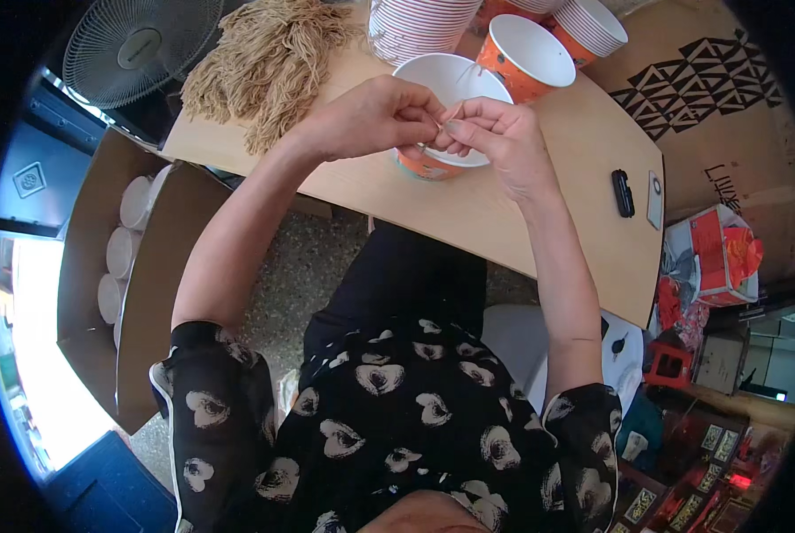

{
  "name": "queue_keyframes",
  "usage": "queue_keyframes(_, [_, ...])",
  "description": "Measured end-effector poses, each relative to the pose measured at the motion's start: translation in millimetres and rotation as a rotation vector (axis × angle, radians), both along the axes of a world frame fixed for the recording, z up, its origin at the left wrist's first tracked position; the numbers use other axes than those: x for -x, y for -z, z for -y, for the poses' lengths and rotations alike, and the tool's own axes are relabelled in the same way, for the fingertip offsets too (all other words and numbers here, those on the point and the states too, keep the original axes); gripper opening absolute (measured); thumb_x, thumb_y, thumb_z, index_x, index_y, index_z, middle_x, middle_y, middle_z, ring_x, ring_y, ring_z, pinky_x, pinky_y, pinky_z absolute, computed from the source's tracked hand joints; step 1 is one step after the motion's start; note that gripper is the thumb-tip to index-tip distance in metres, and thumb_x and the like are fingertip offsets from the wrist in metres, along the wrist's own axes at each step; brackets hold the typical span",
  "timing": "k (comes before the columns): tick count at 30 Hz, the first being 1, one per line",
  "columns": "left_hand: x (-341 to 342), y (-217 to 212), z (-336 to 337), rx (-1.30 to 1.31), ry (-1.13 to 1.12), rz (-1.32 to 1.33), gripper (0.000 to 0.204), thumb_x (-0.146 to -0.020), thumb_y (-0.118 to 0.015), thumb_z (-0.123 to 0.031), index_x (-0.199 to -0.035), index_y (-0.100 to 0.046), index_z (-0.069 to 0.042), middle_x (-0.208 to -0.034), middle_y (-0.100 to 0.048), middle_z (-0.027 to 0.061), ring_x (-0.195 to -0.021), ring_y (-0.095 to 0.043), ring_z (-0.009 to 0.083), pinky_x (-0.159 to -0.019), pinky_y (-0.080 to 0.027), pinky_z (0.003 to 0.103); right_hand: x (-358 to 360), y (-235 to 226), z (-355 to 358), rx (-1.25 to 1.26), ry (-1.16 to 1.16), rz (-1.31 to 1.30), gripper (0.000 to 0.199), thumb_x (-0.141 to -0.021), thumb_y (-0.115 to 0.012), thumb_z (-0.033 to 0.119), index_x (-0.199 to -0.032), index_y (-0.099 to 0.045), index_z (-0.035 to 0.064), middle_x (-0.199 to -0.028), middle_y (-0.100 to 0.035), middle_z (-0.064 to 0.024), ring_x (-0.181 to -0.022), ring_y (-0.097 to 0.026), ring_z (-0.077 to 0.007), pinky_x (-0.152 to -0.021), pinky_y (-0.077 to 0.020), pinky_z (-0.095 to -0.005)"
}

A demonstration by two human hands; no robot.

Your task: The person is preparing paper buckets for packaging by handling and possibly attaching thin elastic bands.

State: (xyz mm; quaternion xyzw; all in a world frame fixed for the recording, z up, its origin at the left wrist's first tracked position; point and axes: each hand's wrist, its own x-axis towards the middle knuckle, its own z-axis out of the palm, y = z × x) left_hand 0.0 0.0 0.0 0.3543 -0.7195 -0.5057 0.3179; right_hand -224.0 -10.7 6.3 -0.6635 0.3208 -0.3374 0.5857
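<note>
My left hand (391, 115) and my right hand (502, 142) meet over the near side of a white-lined orange paper bucket (433, 64). Fingertips of both hands are pinched together on a thin, light-coloured string (451, 114), much of it hidden by the fingers. Whether it is fastened to the bucket I cannot tell. A big bundle of beige cords (277, 55) lies on the table to the left of my hands. Just behind and right of the bucket stands another orange paper bucket (532, 53), with a thin strand near its rim.
Nested paper buckets (419, 27) stand at the table's (397, 206) far edge, with more orange ones (593, 31) beside them. A black object (623, 193) lies at the right. On the left are a fan (141, 46) and an open cardboard box (153, 293) of white cups.
</note>
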Motion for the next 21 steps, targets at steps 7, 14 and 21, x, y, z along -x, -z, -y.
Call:
queue_keyframes(7, [0.0,1.3,2.5,-0.135,0.033,-0.093,0.02,-0.095,-0.062,-0.005,-0.111,-0.062,0.006,-0.1,-0.07,0.0107,-0.093,-0.068,0.014,-0.083,-0.058,0.027,7.7,-10.5,0.9,0.022,0.033,-0.048,0.018,-0.096,-0.054,0.001,-0.108,-0.066,-0.0068,-0.087,-0.072,-0.0094,-0.074,-0.066,-0.011,-0.072,-0.0546,-0.0238])
queue_keyframes(14, [6.0,-7.2,-6.3,-0.2,-0.026,-0.116,0.019,-0.092,-0.062,-0.002,-0.108,-0.062,0.008,-0.095,-0.071,0.0123,-0.09,-0.07,0.015,-0.081,-0.058,0.026,9.3,-15.8,-5.4,0.07,0.031,-0.188,0.019,-0.095,-0.061,0.008,-0.109,-0.066,-0.0049,-0.089,-0.07,-0.0059,-0.078,-0.065,-0.01,-0.074,-0.0533,-0.0243])
queue_keyframes(21, [8.4,-10.7,-5.8,-0.205,-0.031,-0.031,0.019,-0.094,-0.063,-0.006,-0.11,-0.062,0.005,-0.098,-0.071,0.0098,-0.092,-0.069,0.013,-0.078,-0.058,0.025,3.6,-12.2,-3.5,0.093,0.059,-0.298,0.015,-0.09,-0.068,0.006,-0.1,-0.069,-0.0048,-0.087,-0.07,-0.0049,-0.075,-0.065,-0.0086,-0.071,-0.0532,-0.0225])
